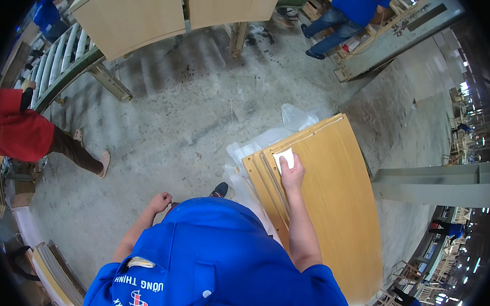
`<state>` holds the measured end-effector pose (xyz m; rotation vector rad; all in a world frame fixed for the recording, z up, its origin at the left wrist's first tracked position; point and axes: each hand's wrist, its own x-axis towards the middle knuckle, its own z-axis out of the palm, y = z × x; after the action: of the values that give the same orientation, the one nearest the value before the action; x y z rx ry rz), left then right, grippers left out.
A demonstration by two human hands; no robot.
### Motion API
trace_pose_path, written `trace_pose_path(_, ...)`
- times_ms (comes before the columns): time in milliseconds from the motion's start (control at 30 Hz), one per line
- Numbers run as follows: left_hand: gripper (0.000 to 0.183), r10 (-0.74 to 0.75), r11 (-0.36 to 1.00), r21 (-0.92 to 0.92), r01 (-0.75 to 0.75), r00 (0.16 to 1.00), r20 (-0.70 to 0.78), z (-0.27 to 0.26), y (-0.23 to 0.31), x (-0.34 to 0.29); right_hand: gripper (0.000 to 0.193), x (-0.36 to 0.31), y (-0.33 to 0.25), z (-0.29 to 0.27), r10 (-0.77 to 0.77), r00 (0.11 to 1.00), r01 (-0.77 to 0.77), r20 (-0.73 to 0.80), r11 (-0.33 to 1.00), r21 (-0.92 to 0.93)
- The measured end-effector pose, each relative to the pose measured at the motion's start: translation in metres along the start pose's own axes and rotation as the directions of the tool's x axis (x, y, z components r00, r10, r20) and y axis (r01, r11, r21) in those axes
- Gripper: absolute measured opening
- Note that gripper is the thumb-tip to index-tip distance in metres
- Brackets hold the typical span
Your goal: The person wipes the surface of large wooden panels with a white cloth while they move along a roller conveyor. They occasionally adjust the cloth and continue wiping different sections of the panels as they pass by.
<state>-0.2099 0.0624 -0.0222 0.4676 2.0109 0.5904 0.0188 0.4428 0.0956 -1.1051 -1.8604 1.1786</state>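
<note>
My right hand (292, 175) presses a small white cloth or pad (284, 158) onto the near-left corner of a tan wooden panel (337, 196). That panel tops a stack of similar boards lying on clear plastic sheeting (256, 148). My left hand (160, 202) hangs at my side over the concrete floor, its fingers curled into a loose fist with nothing in it. My blue shirt fills the lower middle of the view.
A person in red (19, 130) stands at the left by a roller conveyor (61, 60). Another person in blue (346, 14) works at the top right. Large tan panels (130, 14) rest on the conveyor. A grey-green beam (437, 185) lies right of the stack.
</note>
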Motion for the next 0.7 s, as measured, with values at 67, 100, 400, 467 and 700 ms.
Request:
trace_pose_path(67, 0.023, -0.001, 1.0, 0.001, 0.0, 1.0, 0.006, -0.0001, 0.0016, 0.0009, 0.019, -0.0007, 0.0022, -0.0013, -0.025, 1.0, 0.025, -0.01, 0.999, -0.026)
trace_pose_path(100, 0.023, -0.011, 1.0, 0.003, 0.011, 1.0, 0.008, -0.0001, 0.0019, 0.0003, 0.019, -0.0007, 0.0015, -0.0014, -0.027, 1.0, 0.026, -0.008, 0.999, -0.045)
trace_pose_path(400, 0.023, -0.009, 1.0, -0.003, 0.009, 1.0, 0.01, -0.0006, 0.0011, -0.0002, 0.02, 0.0001, 0.0019, 0.0001, -0.043, 0.999, 0.043, -0.008, 0.997, -0.068)
trace_pose_path(467, 0.024, 0.003, 1.0, 0.002, -0.003, 1.0, -0.004, -0.0004, -0.002, -0.0003, 0.02, 0.0001, 0.0007, 0.001, -0.042, 0.999, 0.042, 0.001, 0.997, -0.062)
trace_pose_path(700, 0.027, 0.003, 1.0, 0.009, -0.003, 1.0, -0.005, 0.0027, -0.0062, 0.0014, 0.019, -0.0039, 0.004, -0.0014, 0.018, 0.999, -0.019, 0.049, 1.0, 0.008)
